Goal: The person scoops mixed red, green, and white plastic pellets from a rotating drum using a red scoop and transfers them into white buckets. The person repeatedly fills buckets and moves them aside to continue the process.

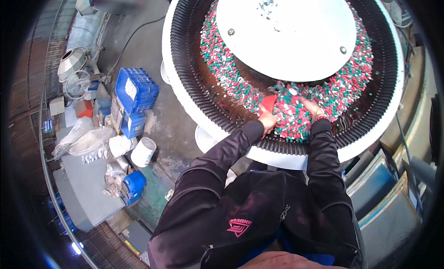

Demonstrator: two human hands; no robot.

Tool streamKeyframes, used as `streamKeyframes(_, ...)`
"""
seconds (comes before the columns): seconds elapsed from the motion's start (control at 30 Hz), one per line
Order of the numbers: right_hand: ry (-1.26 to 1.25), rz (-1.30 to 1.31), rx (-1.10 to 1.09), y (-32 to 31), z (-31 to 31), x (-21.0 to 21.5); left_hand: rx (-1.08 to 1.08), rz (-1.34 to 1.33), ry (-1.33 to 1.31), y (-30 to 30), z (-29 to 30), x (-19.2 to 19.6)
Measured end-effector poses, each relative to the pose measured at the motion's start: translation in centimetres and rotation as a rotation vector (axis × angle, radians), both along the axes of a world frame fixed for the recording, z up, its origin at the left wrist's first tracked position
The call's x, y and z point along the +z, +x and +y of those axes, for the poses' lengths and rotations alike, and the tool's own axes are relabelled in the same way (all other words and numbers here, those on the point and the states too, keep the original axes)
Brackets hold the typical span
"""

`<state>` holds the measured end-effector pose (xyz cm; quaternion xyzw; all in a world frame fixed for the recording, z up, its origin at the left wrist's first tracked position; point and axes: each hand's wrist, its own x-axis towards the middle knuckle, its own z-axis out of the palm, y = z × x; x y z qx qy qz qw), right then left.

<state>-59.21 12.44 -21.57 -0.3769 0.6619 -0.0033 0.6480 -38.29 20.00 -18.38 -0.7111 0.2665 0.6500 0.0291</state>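
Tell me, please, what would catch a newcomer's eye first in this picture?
First the big round machine at the top, its ring heaped with red, green and white plastic pieces around a white centre disc. Next the two hands in that heap at its near edge: the left hand with a red scoop, the right hand pressed into the pieces. At left, blue crates stand on the floor.

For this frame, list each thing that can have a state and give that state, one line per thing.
left hand: closed around the red scoop
red scoop: held, blade in the pieces
right hand: resting flat on the pieces, holding nothing
small red, green and white pieces: heaped loose in the bowl's ring
round bowl machine: loaded; whether it turns cannot be told
white centre disc: bolted in place
blue crates: stacked on the floor
white bucket: upright
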Motion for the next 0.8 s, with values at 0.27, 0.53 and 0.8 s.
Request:
streamKeyframes(0.27,-0.058,-0.272,-0.079,-4.7,0.5,13.9,0.394,0.608,0.171,2.6,0.2,8.5)
streamKeyframes(0.53,-0.826,0.306,0.009,-13.0,1.6,9.4,0.544,0.835,0.092,6.5,4.4,16.4)
streamKeyframes(0.8,-0.607,-0.120,-0.302,-9.8,3.8,12.0,0.611,0.941,-0.157,12.7,11.9,22.9)
